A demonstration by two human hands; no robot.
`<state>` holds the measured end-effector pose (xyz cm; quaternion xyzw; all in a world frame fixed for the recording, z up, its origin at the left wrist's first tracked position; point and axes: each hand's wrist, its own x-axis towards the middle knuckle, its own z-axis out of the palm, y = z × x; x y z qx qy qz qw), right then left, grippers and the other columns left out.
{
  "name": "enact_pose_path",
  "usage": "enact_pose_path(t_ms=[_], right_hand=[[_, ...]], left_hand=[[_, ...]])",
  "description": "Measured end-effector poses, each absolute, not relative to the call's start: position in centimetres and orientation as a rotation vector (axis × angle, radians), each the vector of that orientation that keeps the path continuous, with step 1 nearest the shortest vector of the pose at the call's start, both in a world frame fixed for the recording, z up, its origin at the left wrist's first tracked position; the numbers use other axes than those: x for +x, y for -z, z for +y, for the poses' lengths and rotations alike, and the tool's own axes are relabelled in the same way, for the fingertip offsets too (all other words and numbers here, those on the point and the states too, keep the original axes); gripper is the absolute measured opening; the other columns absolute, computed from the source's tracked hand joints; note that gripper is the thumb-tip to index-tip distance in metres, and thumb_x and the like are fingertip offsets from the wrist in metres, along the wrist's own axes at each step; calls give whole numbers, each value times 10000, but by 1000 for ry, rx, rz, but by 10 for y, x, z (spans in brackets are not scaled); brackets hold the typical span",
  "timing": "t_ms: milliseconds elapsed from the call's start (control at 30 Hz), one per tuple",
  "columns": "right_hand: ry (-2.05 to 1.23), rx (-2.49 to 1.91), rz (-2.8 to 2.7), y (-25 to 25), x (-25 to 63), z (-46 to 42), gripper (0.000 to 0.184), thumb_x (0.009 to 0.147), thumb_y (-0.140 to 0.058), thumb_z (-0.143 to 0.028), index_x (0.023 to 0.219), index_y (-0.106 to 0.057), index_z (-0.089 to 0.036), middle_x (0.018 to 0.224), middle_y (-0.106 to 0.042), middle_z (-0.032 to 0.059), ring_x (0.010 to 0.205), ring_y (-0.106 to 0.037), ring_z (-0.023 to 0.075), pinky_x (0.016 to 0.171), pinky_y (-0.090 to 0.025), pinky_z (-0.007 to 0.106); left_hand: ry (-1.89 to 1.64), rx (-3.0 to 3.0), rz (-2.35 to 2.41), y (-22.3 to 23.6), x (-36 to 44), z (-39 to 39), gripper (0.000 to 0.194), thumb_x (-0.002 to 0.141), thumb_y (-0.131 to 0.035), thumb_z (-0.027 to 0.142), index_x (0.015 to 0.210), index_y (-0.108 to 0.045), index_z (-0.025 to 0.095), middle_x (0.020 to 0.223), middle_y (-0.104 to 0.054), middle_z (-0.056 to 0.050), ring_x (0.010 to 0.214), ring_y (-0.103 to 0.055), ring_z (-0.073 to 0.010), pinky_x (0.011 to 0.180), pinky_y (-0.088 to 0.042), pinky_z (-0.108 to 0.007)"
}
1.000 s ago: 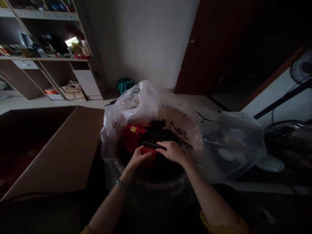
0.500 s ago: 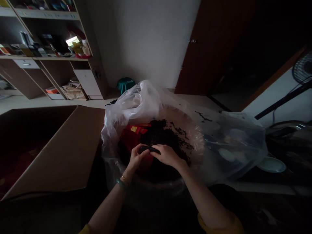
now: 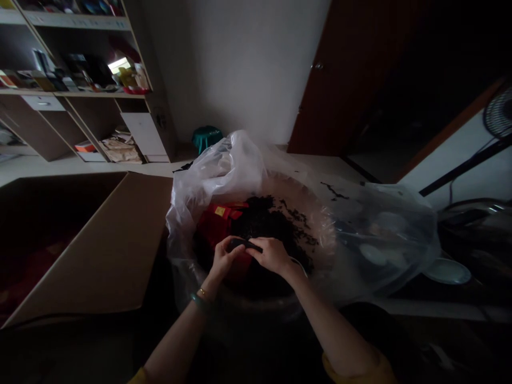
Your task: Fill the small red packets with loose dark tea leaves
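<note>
Both of my hands are together over a wide tub lined with clear plastic (image 3: 326,213). My left hand (image 3: 222,258) pinches one end of a small, dark, elongated object (image 3: 245,245). At its other end my right hand (image 3: 272,254) has closed its fingers round it. Too little light falls on this object to tell its kind. Under the hands lies a heap of dark, loose shreds (image 3: 269,221), like dry leaves. Red packets (image 3: 216,226) with a yellow label rest at the heap's left side. A thin pale curved line (image 3: 299,263) shows beside my right wrist.
An open cardboard box (image 3: 116,245) with red things inside stands at left. Clear plastic sheeting (image 3: 392,234) spreads to the right, near a pale dish (image 3: 448,271). Behind are a green-covered bin (image 3: 207,140), shelves (image 3: 80,96) and a brown door (image 3: 344,80). A fan (image 3: 500,112) stands far right.
My hands have stayed almost still, still gripping the dark object. The thin pale line beside my right wrist has come into sight.
</note>
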<state>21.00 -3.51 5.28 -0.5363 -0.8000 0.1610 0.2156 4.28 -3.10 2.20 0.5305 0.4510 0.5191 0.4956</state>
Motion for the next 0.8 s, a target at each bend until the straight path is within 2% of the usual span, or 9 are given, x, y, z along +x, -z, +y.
enact_pose_path(t_ms=[133,233,300,367,467,600,700,800], right_hand=[[-470,-1502,-2228,-54,214,-32,278,857,-561,-384,1045,-698,-234,1042,-722,74,965,-675,236,853,-509,316],[-628,-1499,-2176,-56,220,-29,270,850,-571,-374,1044,-674,-217,996,-728,71,921,-681,227,812,-508,310],[-753,-1452,-2083,-56,226,-27,323,817,-613,-399,1085,-634,-221,1034,-715,63,956,-670,221,817,-504,311],[-829,-1418,-1964,-53,233,-23,377,797,-631,-424,1113,-592,-223,1058,-703,57,979,-660,210,823,-502,312],[-825,-1490,-1794,-46,245,-13,356,841,-560,-452,1093,-559,-201,985,-709,61,906,-672,189,793,-505,309],[-645,-1748,-1803,-31,258,-2,372,788,-634,-449,1041,-573,-182,993,-698,97,906,-663,220,795,-495,335],[-479,-1811,-1905,-23,257,-1,320,747,-692,-398,969,-613,-182,954,-700,100,900,-648,244,789,-485,351],[-366,-1625,-1885,-23,243,-8,223,778,-658,-365,900,-644,-178,925,-700,92,890,-630,230,823,-468,352]], left_hand=[[-1237,1227,1084,-19,47,-28,306,650,-739,385,847,-677,159,811,-706,-40,789,-637,-197,739,-485,-276],[-1211,1189,1067,-17,51,-26,510,560,-808,343,1007,-653,151,872,-709,-43,817,-639,-193,741,-495,-269],[-1168,1156,1087,-15,52,-24,672,493,-845,314,1099,-615,139,833,-707,-37,760,-643,-183,696,-503,-264],[-1126,1115,1095,-13,52,-23,717,475,-856,313,1118,-602,125,780,-702,-31,694,-641,-172,649,-506,-260],[-1154,1066,1070,-12,51,-23,612,505,-844,335,1046,-643,132,802,-707,-40,694,-642,-164,642,-504,-250],[-1237,1003,1127,-14,49,-24,355,583,-785,428,757,-689,133,679,-679,-14,587,-589,-122,554,-452,-210],[-1255,971,1148,-16,49,-25,365,594,-762,474,640,-665,125,549,-613,17,494,-510,-90,487,-387,-193],[-1301,963,1148,-17,49,-25,407,602,-743,507,562,-615,122,481,-540,43,455,-442,-65,455,-324,-179]])
